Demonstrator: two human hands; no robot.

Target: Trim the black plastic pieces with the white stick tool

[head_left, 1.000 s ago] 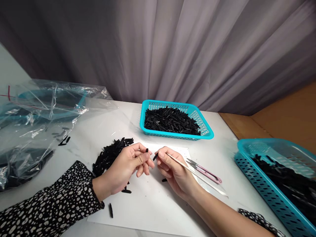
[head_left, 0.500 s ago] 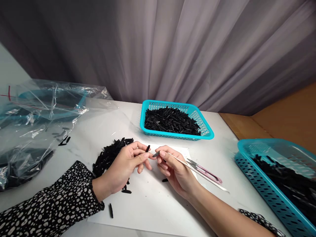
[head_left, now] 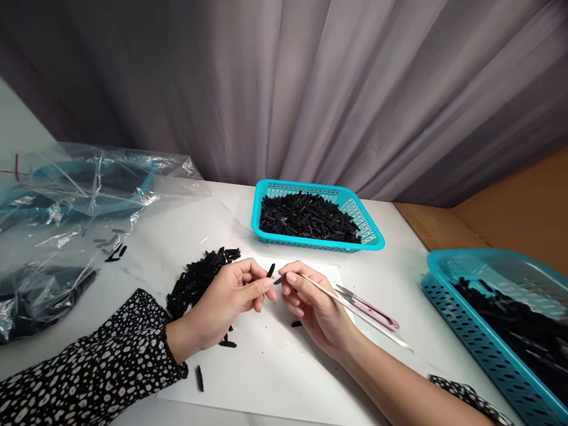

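1. Pinched in my left hand (head_left: pixel 226 299): one small black piece (head_left: pixel 270 270), above the white sheet (head_left: pixel 275 367).
2. My right hand (head_left: pixel 313 307) clamps a thin white stick (head_left: pixel 355 310); its dark tip sits just beside that piece.
3. Black pile (head_left: pixel 199 275) lies beside my left hand.

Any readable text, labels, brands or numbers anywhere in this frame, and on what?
None can be read. The two teal baskets, the clear plastic bag, the pink snips, the white sheet and the black pieces held in both hands show no print.
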